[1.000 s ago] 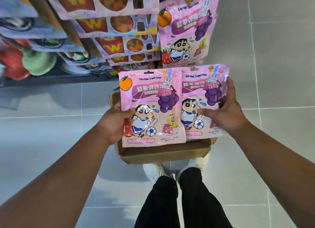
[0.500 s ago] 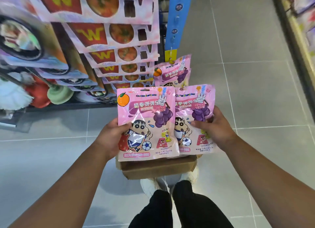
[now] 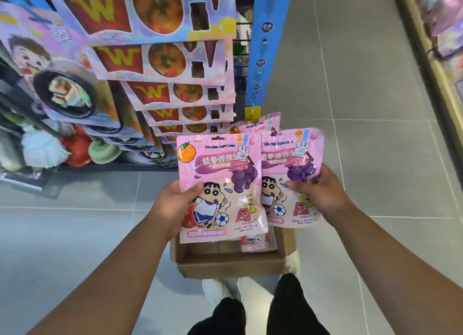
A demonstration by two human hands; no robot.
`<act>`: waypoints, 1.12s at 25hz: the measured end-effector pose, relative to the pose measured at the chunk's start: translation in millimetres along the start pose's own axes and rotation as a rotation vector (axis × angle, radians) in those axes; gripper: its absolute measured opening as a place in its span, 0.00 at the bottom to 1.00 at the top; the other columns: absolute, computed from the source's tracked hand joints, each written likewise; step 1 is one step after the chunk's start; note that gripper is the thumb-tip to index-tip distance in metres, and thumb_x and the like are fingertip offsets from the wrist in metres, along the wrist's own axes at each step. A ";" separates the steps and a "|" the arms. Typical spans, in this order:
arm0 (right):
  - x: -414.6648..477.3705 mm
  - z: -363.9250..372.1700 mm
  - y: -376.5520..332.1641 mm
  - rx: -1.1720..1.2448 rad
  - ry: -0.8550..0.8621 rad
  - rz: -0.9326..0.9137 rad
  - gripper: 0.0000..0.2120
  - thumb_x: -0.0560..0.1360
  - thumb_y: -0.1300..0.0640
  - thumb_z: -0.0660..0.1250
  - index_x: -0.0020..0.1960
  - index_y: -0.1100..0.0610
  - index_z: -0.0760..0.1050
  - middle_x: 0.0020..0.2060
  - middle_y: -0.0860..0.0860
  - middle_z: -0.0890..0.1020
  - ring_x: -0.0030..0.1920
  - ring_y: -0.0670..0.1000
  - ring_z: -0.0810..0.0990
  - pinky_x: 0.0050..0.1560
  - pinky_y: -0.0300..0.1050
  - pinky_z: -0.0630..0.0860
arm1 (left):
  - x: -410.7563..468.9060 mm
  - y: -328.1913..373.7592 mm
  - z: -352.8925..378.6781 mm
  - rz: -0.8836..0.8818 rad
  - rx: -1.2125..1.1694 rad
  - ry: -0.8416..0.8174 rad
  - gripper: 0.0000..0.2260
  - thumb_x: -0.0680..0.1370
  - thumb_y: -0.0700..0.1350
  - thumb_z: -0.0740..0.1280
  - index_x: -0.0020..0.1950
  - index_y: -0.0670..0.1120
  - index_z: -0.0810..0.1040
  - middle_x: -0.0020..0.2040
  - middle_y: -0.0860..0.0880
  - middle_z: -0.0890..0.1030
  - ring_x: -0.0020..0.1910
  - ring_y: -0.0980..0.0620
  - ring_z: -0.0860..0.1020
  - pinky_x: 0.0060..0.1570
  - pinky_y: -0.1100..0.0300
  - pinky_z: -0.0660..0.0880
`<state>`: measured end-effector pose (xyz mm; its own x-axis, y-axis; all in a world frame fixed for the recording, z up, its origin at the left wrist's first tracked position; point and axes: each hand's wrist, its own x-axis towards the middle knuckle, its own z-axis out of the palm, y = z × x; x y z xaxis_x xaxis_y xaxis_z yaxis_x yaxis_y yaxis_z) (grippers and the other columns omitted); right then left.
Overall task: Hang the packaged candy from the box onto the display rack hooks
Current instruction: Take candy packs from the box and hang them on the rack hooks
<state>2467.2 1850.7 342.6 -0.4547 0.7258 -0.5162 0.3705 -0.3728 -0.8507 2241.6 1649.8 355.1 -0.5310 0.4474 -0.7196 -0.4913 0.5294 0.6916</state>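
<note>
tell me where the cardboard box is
Head view, lower centre: the cardboard box sits on the floor, below the held candy packs, just ahead of the white shoes.

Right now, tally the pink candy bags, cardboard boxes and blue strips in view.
Pink candy bags: 4 (left bag, right bag, boxed bag, rear bag)
Cardboard box: 1
Blue strip: 1
Total: 6

- 1 view only: a wide-angle camera on the person's head, facing forward and steeply down.
- It sits close above the pink cartoon-printed candy packets, with the open brown cardboard box on the grey tiled floor below.
</note>
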 end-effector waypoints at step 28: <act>188.6 -14.2 -24.3 -0.200 -0.226 -0.433 0.30 0.57 0.54 0.84 0.55 0.41 0.77 0.54 0.47 0.85 0.57 0.54 0.83 0.63 0.58 0.76 | 72.6 -26.9 79.3 0.141 -0.123 0.158 0.08 0.79 0.46 0.68 0.57 0.49 0.81 0.49 0.46 0.87 0.46 0.41 0.86 0.51 0.38 0.81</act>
<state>2384.0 2004.8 267.4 -0.7554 0.6382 -0.1487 0.2474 0.0676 -0.9666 2271.0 1725.2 279.4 -0.6970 0.3868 -0.6038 -0.4799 0.3741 0.7936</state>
